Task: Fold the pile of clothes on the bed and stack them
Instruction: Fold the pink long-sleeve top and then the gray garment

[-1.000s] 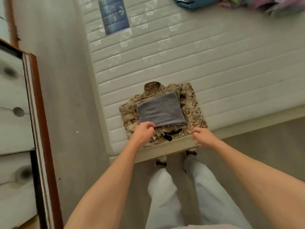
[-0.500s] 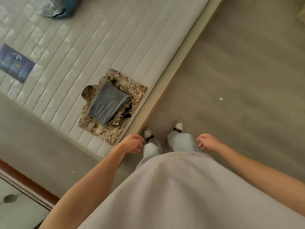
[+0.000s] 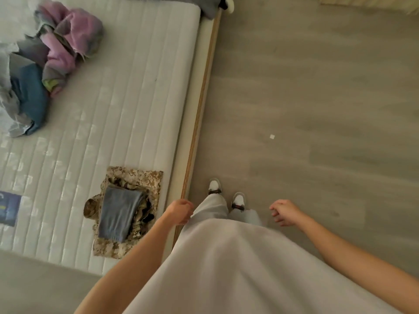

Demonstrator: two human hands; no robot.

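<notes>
On white quilted mattress [image 3: 127, 91]: folded grey cloth [image 3: 119, 216] atop folded camouflage garment [image 3: 138, 177], unfolded crumpled clothes pile [image 3: 45, 64] well apart. Left hand [image 3: 180, 211], right hand [image 3: 284, 211] loosely curled, empty. Advice: pick single garment, spread flat first.

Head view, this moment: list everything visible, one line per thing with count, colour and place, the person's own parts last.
mattress: one, white quilted, left half of view.
bed frame: one, pale wood edge, along the mattress's right side.
camouflage garment: one, tan and brown, folded flat near the mattress's edge.
grey garment: one, grey, folded on top of the camouflage garment.
unfolded pile: one heap, pink, blue and grey, far left of the mattress.
label: one, blue, left edge of the mattress.
floor: grey planks, right.
shoes: two, white.
left hand: loosely curled, holding nothing.
right hand: loosely curled, holding nothing.
</notes>
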